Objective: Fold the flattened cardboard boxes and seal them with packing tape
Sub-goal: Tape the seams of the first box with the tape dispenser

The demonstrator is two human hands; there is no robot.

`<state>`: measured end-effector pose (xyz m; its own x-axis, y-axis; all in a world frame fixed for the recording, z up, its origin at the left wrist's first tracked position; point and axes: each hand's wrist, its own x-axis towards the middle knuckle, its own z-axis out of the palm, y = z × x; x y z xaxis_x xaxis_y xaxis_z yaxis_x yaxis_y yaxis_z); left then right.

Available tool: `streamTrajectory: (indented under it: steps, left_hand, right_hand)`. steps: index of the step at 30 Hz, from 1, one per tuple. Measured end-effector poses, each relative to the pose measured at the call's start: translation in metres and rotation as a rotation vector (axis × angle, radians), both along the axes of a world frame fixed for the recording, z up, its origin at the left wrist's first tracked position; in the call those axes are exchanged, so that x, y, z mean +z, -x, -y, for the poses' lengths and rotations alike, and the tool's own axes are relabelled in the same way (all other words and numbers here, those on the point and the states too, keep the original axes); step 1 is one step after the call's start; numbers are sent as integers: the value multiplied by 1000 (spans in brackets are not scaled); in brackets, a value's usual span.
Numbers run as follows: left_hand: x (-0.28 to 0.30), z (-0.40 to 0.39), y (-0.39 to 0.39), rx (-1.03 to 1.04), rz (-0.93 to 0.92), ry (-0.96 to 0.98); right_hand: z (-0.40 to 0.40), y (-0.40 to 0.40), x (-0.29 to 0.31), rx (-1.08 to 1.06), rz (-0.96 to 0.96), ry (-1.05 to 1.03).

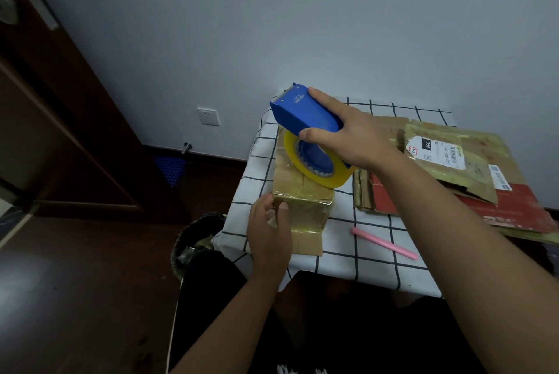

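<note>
Left hand (270, 230) steadies glossy, tape-wrapped cardboard box (302, 201).

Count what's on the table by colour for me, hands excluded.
Blue: 1, tape dispenser
Yellow: 1, tape roll
Pink: 1, stick
Brown: 2, box and flat cardboard pile
Total: 5

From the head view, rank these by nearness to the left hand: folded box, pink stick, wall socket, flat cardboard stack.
Measured from the left hand:
1. Folded box: touching, the hand grips its near left corner.
2. Pink stick: on the cloth, to the right.
3. Flat cardboard stack: far right of the table.
4. Wall socket: on the wall, behind and left.
</note>
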<state>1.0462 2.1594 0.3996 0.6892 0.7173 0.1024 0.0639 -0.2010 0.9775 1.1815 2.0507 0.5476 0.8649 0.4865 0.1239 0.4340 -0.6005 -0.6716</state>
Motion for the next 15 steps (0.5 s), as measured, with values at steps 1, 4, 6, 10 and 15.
streamTrajectory:
  steps: [1, 4, 6, 10, 15]
  left_hand:
    - [0, -3, 0, -12, -21, 25]
    - [3, -3, 0, -91, -181, 86]
    - [4, -1, 2, -96, -180, -239]
    - [-6, -9, -15, -175, 88, -942]
    - [-8, -17, -27, -194, 130, -1182]
  right_hand:
    - [0, 0, 0, -2, 0, 1]
    - [-1, 1, 1, 0, 11, 14]
    - [0, 2, 2, -1, 14, 11]
    - [3, 2, 2, -4, 3, 6]
    - [3, 4, 2, 10, -28, -34]
